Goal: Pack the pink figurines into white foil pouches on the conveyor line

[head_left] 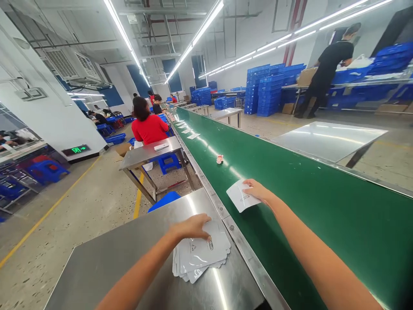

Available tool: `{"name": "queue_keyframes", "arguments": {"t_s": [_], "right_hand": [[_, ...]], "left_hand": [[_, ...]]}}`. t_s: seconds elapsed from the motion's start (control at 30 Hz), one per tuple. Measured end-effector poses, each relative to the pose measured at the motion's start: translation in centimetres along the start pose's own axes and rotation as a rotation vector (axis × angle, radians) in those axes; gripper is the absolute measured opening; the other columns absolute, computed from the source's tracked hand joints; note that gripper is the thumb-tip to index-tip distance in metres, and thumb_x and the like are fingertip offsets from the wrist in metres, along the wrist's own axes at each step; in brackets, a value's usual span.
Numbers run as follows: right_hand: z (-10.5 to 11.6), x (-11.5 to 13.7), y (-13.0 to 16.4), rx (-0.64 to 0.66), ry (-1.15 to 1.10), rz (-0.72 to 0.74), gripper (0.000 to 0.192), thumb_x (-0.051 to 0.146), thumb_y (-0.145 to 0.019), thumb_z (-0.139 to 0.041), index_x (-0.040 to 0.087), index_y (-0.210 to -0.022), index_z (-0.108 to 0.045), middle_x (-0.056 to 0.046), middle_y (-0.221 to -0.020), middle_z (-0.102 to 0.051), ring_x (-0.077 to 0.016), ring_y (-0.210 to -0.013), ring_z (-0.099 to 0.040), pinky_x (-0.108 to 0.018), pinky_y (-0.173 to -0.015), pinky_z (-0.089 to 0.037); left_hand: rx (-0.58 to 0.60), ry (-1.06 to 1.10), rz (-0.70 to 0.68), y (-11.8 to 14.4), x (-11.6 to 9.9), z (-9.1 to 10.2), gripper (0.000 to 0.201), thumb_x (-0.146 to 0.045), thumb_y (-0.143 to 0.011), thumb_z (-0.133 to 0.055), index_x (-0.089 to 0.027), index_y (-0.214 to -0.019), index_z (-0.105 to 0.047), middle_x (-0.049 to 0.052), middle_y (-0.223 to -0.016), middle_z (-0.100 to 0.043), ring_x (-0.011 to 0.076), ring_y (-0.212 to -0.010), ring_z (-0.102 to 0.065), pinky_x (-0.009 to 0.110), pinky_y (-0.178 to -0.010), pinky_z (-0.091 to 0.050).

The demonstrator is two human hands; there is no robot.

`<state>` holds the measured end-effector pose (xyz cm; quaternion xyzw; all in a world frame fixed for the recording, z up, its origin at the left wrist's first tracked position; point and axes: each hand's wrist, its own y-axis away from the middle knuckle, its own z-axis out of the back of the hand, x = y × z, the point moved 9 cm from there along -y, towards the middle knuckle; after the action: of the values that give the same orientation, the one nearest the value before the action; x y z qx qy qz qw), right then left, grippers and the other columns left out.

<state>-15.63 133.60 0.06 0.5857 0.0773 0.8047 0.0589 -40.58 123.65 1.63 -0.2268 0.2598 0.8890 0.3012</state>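
Observation:
My right hand (256,190) grips a flat white pouch (240,197) by its edge, thumb and fingers closed on it, just over the green conveyor belt (274,172). My left hand (193,227) rests on a fanned pile of similar white pouches (201,254) on the metal table. Its thumb touches the top pouch, and a gap shows between thumb and fingers. Dark printed marks are visible on the pouches. Farther up the belt lies a small pink item (220,159), its kind too small to tell.
A metal rail (232,226) divides the steel table (129,254) from the belt. More white pouches (193,136) lie far along the belt. A person in red (150,127) sits at the left side. Stacked blue crates (267,92) and a standing person (332,69) are at right.

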Motion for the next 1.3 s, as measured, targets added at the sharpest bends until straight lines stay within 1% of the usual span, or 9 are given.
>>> {"name": "queue_keyframes", "arguments": {"t_s": [0.23,0.37,0.43,0.53,0.77,0.9,1.0,1.13,1.3], "right_hand": [[-5.2,6.9,5.5,0.378,0.146,0.180,0.042,0.019,-0.065,-0.065,0.021,-0.106,-0.057,-0.003,-0.111,-0.057,-0.0134,-0.080,-0.056,-0.022,-0.066,-0.045],[-9.0,10.9,8.3,0.645,0.338,0.407,0.044,0.020,-0.064,-0.066,0.022,-0.107,-0.057,-0.002,-0.107,-0.057,-0.0166,-0.093,-0.053,-0.025,-0.077,-0.043],[-8.8,11.6,8.1,0.629,0.310,0.420,0.052,0.022,-0.063,-0.069,0.023,-0.113,-0.055,-0.003,-0.110,-0.057,-0.0189,-0.099,-0.052,-0.028,-0.082,-0.043],[-6.7,10.4,6.7,0.498,0.148,0.285,0.065,0.034,-0.068,-0.069,0.023,-0.127,-0.042,-0.007,-0.111,-0.058,-0.0197,-0.092,-0.057,-0.028,-0.070,-0.048],[-4.1,7.4,5.7,0.249,0.100,0.261,0.022,0.040,-0.079,-0.054,0.019,-0.087,-0.053,-0.003,-0.086,-0.064,-0.0169,-0.077,-0.059,-0.027,-0.059,-0.049],[-4.1,10.6,6.5,0.188,0.386,0.398,0.014,0.033,-0.081,-0.049,0.022,-0.073,-0.054,0.003,-0.063,-0.055,-0.0128,-0.058,-0.050,-0.024,-0.053,-0.037],[-5.6,13.6,7.2,0.219,0.666,0.563,0.013,0.027,-0.081,-0.048,0.023,-0.072,-0.057,0.003,-0.057,-0.052,-0.0128,-0.054,-0.046,-0.024,-0.054,-0.029],[-7.4,13.9,5.5,0.317,0.514,0.518,0.004,0.023,-0.074,-0.058,0.023,-0.071,-0.060,0.003,-0.059,-0.055,-0.0119,-0.057,-0.049,-0.022,-0.054,-0.031],[-6.6,11.1,-1.8,0.245,0.324,0.304,0.021,0.040,-0.079,-0.059,0.021,-0.086,-0.063,0.001,-0.075,-0.065,-0.0110,-0.062,-0.058,-0.020,-0.054,-0.043]], "left_hand": [[-0.393,-0.033,-0.137,0.5,-2.1,5.0,0.080,-0.049,-0.073,-0.063,-0.021,-0.139,-0.029,0.011,-0.141,-0.034,0.0281,-0.128,-0.030,0.041,-0.106,-0.021],[-0.276,0.366,-0.195,-2.3,-2.9,5.7,0.076,-0.044,-0.069,-0.069,-0.021,-0.134,-0.038,0.009,-0.127,-0.051,0.0279,-0.115,-0.046,0.036,-0.095,-0.037],[-0.171,0.530,-0.195,-3.9,-2.8,5.1,0.056,-0.042,-0.069,-0.069,-0.018,-0.117,-0.055,0.007,-0.104,-0.062,0.0252,-0.095,-0.057,0.030,-0.078,-0.045],[-0.306,0.740,-0.140,-5.4,-0.6,5.5,0.046,-0.042,-0.066,-0.072,-0.012,-0.098,-0.060,0.006,-0.089,-0.064,0.0212,-0.081,-0.059,0.025,-0.067,-0.044],[-0.470,1.044,-0.146,-5.8,2.3,4.6,0.055,-0.042,-0.069,-0.070,-0.012,-0.112,-0.053,0.013,-0.106,-0.062,0.0265,-0.095,-0.058,0.031,-0.077,-0.046],[-0.472,0.844,-0.251,-4.5,0.4,8.2,0.072,-0.034,-0.062,-0.078,-0.021,-0.126,-0.048,0.010,-0.136,-0.042,0.0284,-0.126,-0.036,0.032,-0.100,-0.032],[-0.259,0.762,-0.292,-4.6,-1.4,8.9,0.075,-0.035,-0.061,-0.078,-0.021,-0.128,-0.048,0.009,-0.136,-0.043,0.0297,-0.124,-0.038,0.033,-0.100,-0.032],[-0.036,0.848,-0.218,-6.2,-1.3,6.3,0.057,-0.044,-0.065,-0.073,-0.014,-0.112,-0.060,0.010,-0.103,-0.065,0.0269,-0.095,-0.058,0.032,-0.080,-0.044],[-0.296,1.113,-0.036,-7.7,2.3,4.9,0.053,-0.049,-0.066,-0.072,-0.012,-0.103,-0.062,0.010,-0.091,-0.067,0.0233,-0.082,-0.062,0.030,-0.073,-0.046]]}}
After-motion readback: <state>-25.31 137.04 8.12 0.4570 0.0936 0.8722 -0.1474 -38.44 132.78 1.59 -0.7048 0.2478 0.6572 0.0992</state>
